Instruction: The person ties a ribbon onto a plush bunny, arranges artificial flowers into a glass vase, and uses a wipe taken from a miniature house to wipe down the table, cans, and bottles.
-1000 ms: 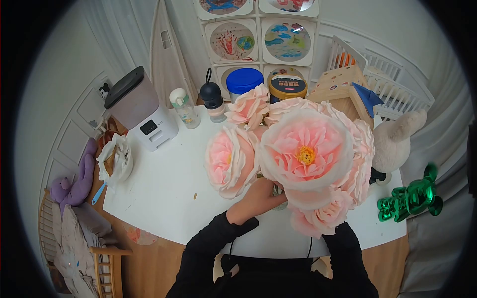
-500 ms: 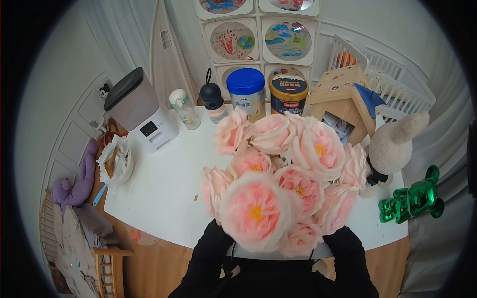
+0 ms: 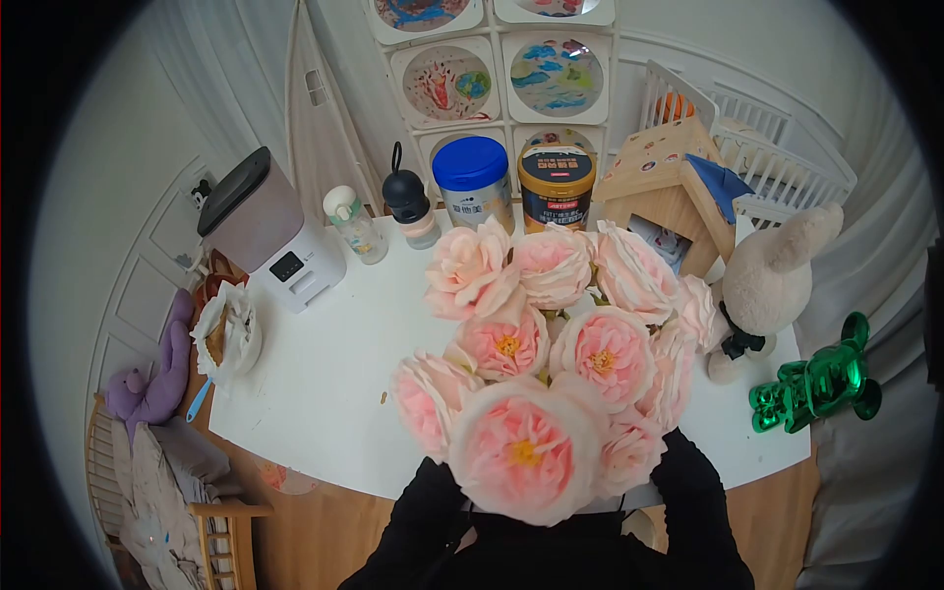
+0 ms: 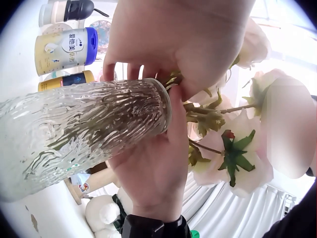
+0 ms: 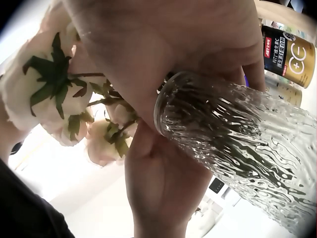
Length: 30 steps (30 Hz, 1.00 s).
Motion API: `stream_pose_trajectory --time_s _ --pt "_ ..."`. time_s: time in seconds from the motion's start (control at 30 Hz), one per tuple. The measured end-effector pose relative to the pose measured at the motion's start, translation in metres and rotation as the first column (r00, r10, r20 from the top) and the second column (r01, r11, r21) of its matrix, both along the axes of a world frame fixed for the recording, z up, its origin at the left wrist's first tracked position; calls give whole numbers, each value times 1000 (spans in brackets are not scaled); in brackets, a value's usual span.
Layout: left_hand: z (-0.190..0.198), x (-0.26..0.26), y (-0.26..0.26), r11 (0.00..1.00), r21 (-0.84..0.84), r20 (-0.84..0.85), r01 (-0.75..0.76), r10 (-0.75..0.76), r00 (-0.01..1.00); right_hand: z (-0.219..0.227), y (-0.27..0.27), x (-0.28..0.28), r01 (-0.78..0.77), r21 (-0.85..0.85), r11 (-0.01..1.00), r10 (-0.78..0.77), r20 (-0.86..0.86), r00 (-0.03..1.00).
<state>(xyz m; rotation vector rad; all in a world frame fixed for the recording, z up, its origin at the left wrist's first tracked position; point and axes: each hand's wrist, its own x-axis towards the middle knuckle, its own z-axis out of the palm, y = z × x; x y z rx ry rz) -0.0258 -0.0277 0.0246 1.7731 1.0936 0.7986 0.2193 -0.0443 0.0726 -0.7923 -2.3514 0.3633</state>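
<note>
A bunch of large pale pink roses (image 3: 603, 359) fills the front of the table in the head view and hides both hands there. Below the blooms, the wrist views show a clear ribbed glass vase (image 4: 94, 129) with dark stems inside it. My left hand (image 4: 181, 42) curls its fingers around the vase near the mouth. From the opposite side, my right hand (image 5: 183, 37) grips the vase by its rim, fingers reaching behind the glass. Green leaves (image 4: 237, 151) and stems come out between the two hands.
At the back of the white table (image 3: 305, 374) stand a pet feeder (image 3: 280, 236), two bottles, a blue-lidded can (image 3: 472, 182), a black-and-gold tub (image 3: 557, 187) and a wooden house (image 3: 654, 177). A plush bunny (image 3: 767, 280) and a shiny green bear (image 3: 816, 383) are on the right.
The left hand, visible at the stems a second ago, is now hidden under the blooms. The roses have turned and shifted toward the body, uncovering the cans and the wooden house.
</note>
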Motion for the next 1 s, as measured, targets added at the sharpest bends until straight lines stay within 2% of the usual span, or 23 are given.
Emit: stream_pose_trajectory --time_s 0.53,0.6,0.7,0.8,0.83,1.0 --pt "-6 4 1 1000 24 -81 -8 10 997 -6 -4 6 -11 41 999 10 33 999" --pt "-6 7 2 999 32 -92 -4 7 996 -6 -16 -28 -8 51 999 6 36 999" --pt "-4 11 4 999 44 -115 3 2 993 -2 -4 -7 -2 66 998 0 35 999" --pt "-2 14 6 998 55 -140 7 1 990 0 -8 -34 0 79 997 -3 31 1000" --pt "-2 14 6 998 58 -149 6 2 989 -3 -3 -3 0 83 997 -2 29 1000" --pt "-1 16 5 997 72 -183 6 7 983 -1 1 0 -4 101 995 1 30 1000"
